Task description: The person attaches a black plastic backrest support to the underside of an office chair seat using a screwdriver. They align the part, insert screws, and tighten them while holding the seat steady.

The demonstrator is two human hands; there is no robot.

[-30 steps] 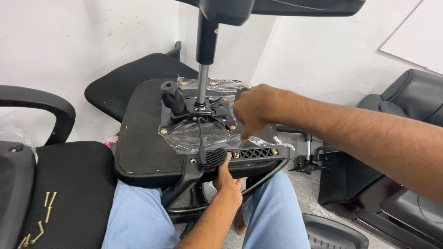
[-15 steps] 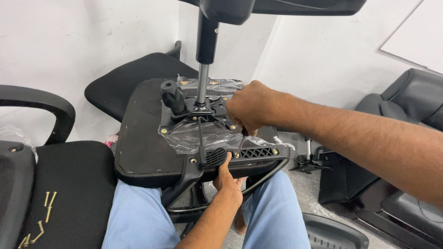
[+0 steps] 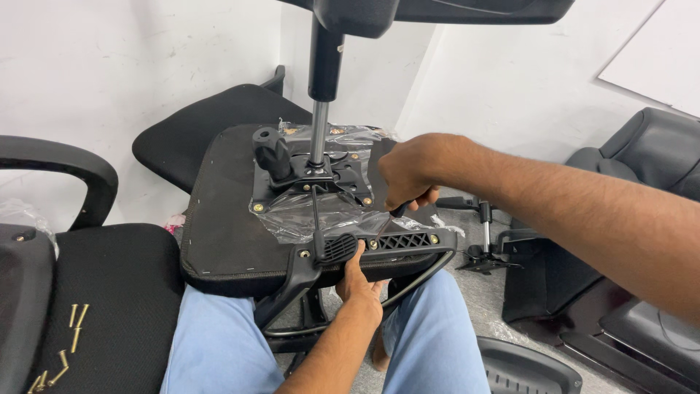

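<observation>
An upturned black chair seat (image 3: pixel 226 226) lies across my lap. A metal mechanism plate (image 3: pixel 321 179) is fixed to it, partly under clear plastic wrap (image 3: pixel 306 219), with a gas cylinder (image 3: pixel 319 124) and a black knob (image 3: pixel 271 152) rising from it. My right hand (image 3: pixel 412 171) is closed around a dark handle (image 3: pixel 403 209) at the plate's right edge. My left hand (image 3: pixel 357 281) grips the black armrest bracket (image 3: pixel 397 243) at the seat's near edge from below, thumb up against it.
A black chair (image 3: pixel 95 292) stands at the left with several brass screws (image 3: pixel 62 343) on its seat and a curved armrest (image 3: pixel 58 157). Another black seat (image 3: pixel 211 120) rests behind. A dark chair (image 3: pixel 642 168) and loose chair parts (image 3: pixel 485 252) are at the right.
My right hand has shifted slightly at the plate's right edge, still closed. My left hand and the seat have stayed where they were.
</observation>
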